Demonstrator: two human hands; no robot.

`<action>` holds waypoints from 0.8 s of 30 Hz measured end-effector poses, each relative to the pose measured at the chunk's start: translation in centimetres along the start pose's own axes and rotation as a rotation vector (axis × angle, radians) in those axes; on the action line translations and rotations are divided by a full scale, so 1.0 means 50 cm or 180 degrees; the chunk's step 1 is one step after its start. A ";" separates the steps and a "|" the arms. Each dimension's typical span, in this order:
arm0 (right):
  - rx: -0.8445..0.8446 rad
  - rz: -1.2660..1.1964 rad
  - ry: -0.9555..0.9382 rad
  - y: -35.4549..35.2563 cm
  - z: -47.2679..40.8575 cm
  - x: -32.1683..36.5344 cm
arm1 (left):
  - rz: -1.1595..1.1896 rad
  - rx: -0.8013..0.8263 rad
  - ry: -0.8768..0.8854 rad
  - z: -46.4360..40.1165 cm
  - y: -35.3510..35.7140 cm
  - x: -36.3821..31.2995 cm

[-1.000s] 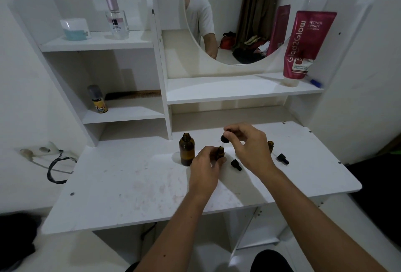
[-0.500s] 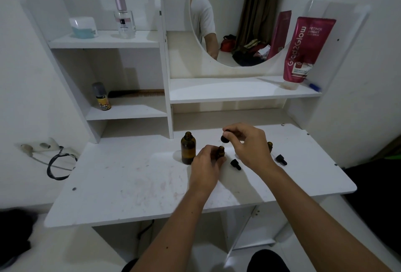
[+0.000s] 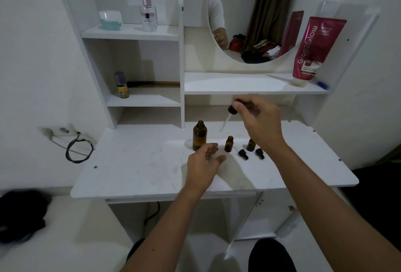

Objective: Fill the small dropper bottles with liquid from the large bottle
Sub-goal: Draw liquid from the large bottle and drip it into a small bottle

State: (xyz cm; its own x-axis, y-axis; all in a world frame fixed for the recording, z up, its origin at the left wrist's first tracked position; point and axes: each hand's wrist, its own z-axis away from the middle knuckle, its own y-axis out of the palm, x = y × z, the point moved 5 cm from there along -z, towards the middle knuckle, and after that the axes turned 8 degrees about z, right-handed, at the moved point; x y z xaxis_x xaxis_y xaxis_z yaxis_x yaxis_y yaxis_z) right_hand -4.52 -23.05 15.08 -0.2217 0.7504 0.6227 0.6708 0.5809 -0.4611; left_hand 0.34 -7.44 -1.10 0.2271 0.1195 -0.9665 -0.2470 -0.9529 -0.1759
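The large amber bottle (image 3: 199, 135) stands uncapped on the white desk (image 3: 138, 171). To its right a small amber bottle (image 3: 229, 144) stands open, apart from any hand. A second small bottle (image 3: 250, 145) is partly hidden behind my right wrist. Two black dropper caps (image 3: 243, 154) (image 3: 259, 153) lie in front of the small bottles. My right hand (image 3: 258, 123) is raised above the desk and pinches a black-capped dropper (image 3: 230, 112), its glass tube pointing down and left. My left hand (image 3: 204, 163) hovers low with fingers spread, just in front of the large bottle, holding nothing.
A shelf unit rises behind the desk with a perfume bottle (image 3: 148, 12), a white jar (image 3: 110, 20), a small spray can (image 3: 121, 85) and a comb (image 3: 153, 84). A red tube (image 3: 314, 48) leans beside a round mirror (image 3: 267, 15). A power strip with cable (image 3: 63, 133) lies at the left.
My left hand let go of the small bottle and drew back, opening. My right hand lifted the dropper up out of it. The camera moved closer.
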 end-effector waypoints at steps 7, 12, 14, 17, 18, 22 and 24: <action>0.0054 -0.0293 -0.0038 0.044 -0.031 0.044 | -0.0162 -0.0462 0.0146 -0.021 -0.096 0.001; 0.0052 -0.0369 -0.0017 0.062 -0.048 0.050 | -0.0072 -0.0637 -0.0071 -0.047 -0.104 0.011; 0.0091 -0.0320 -0.0022 0.072 -0.050 0.046 | -0.0047 -0.0511 -0.0208 -0.057 -0.097 0.018; 0.0121 -0.0317 0.0007 0.088 -0.049 0.038 | -0.0066 -0.0456 -0.0250 -0.067 -0.093 0.023; 0.0125 -0.0348 0.0032 0.093 -0.050 0.036 | -0.0071 -0.0462 -0.0245 -0.068 -0.092 0.024; 0.0163 -0.0382 0.0056 0.107 -0.063 0.037 | -0.0145 -0.0517 -0.0228 -0.070 -0.096 0.030; 0.0174 -0.0324 -0.0002 0.110 -0.066 0.042 | -0.0136 -0.0510 -0.0215 -0.070 -0.096 0.030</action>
State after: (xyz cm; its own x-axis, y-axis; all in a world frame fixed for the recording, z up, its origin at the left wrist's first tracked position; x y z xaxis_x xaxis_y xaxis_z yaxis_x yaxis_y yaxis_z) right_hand 1.04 -19.33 15.93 -0.2872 0.6867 0.6678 0.6051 0.6705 -0.4293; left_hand 5.15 -3.66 -1.05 0.1692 0.1742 -0.9701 -0.0841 -0.9781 -0.1903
